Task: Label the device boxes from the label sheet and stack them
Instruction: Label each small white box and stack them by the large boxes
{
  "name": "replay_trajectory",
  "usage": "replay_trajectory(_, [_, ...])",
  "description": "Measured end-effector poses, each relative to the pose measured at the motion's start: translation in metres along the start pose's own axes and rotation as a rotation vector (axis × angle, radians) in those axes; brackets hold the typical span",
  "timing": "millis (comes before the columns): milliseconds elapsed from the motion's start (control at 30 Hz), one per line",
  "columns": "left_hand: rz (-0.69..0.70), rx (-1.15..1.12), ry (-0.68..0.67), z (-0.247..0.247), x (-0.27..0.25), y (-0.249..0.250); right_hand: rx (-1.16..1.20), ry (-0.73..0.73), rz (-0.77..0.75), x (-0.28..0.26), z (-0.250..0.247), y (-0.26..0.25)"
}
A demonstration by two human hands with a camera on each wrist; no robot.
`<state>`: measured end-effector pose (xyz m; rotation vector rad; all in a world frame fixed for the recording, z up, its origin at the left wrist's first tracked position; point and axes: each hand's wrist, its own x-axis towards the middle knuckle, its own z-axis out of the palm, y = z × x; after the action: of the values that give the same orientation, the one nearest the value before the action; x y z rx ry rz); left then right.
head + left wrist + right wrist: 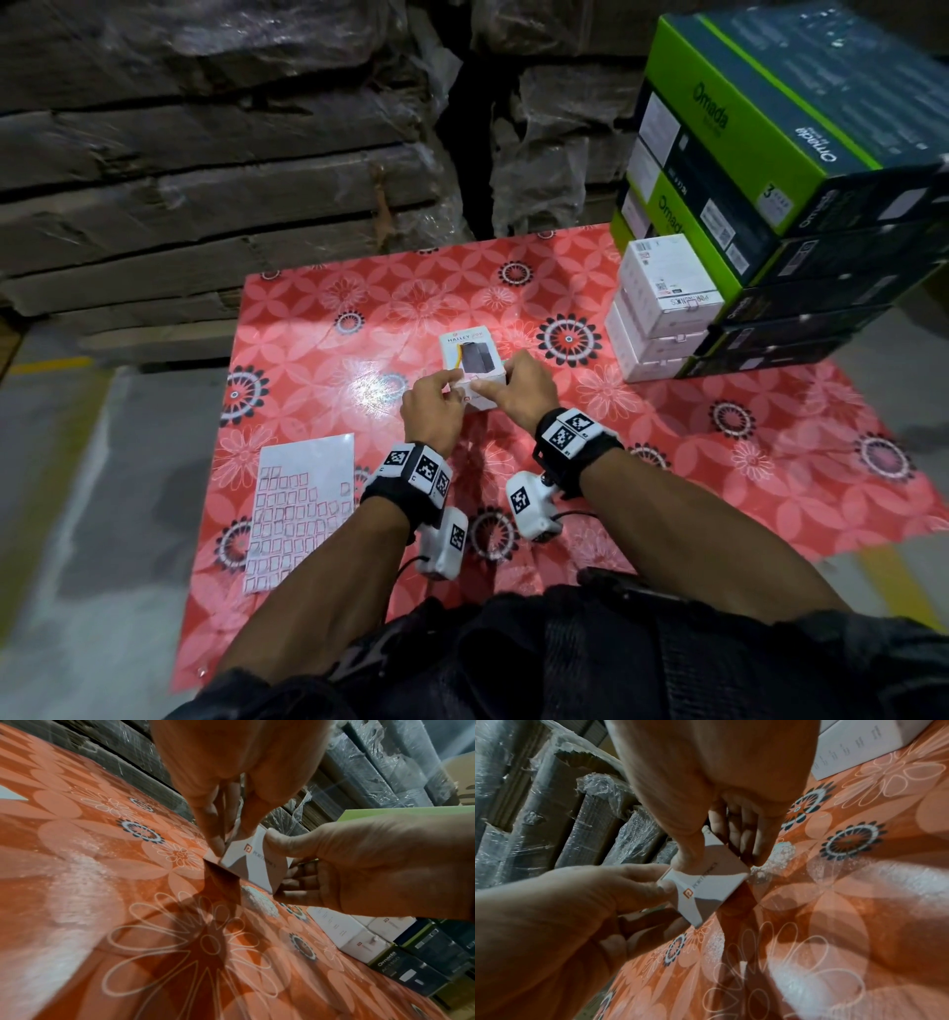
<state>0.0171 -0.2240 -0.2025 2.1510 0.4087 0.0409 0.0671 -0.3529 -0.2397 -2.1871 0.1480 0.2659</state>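
Both hands, left hand (430, 406) and right hand (524, 388), grip a white box (470, 367) on the floral tablecloth (318, 329) before wrapped cartons (205, 154).

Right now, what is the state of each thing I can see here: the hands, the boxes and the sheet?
Left hand: pinches the small box's near left corner.
Right hand: grips the small box's right side.
Small box: closed, resting on the tablecloth.
Label sheet: flat on the tablecloth, untouched, many labels left.
White boxes: stacked, closed.
Green boxes: stacked, closed.
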Motion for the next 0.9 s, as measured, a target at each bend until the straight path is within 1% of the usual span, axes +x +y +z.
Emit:
replay_trajectory(133, [-0.016, -0.016, -0.082, -0.001, -0.005, -0.012, 0.057, -0.116, -0.017, -0.008, -0.009, 0.004])
replay_trajectory(233, [-0.04, -0.054, -0.129, -0.001, -0.009, -0.017, 0.08, -0.146, 0.009, -0.009, -0.006, 0.011])
replay_trajectory(367, [-0.062, -0.064, -0.066, 0.001, -0.006, -0.015, 0.049, -0.141, 0.056, -0.012, -0.007, 0.005])
replay_trajectory(467, [-0.086, -0.026, -0.065, 0.003, 0.003, -0.014, 0.022, -0.133, 0.07, -0.015, -0.006, -0.001])
replay_trajectory(633, [-0.083, 0.028, -0.07, 0.006, 0.013, -0.019, -0.069, -0.085, 0.08, -0.013, 0.003, -0.003])
replay_trajectory(700, [-0.08, 0.021, -0.075, 0.007, 0.015, -0.021, -0.081, -0.103, 0.08, -0.01, 0.0, -0.004])
replay_trajectory(767, [-0.077, 0.009, -0.082, 0.006, 0.016, -0.021, -0.043, -0.149, 0.096, -0.006, -0.002, -0.005])
replay_trajectory(900, [-0.089, -0.038, -0.075, 0.008, 0.017, -0.025, -0.054, -0.152, 0.083, -0.007, -0.003, -0.005])
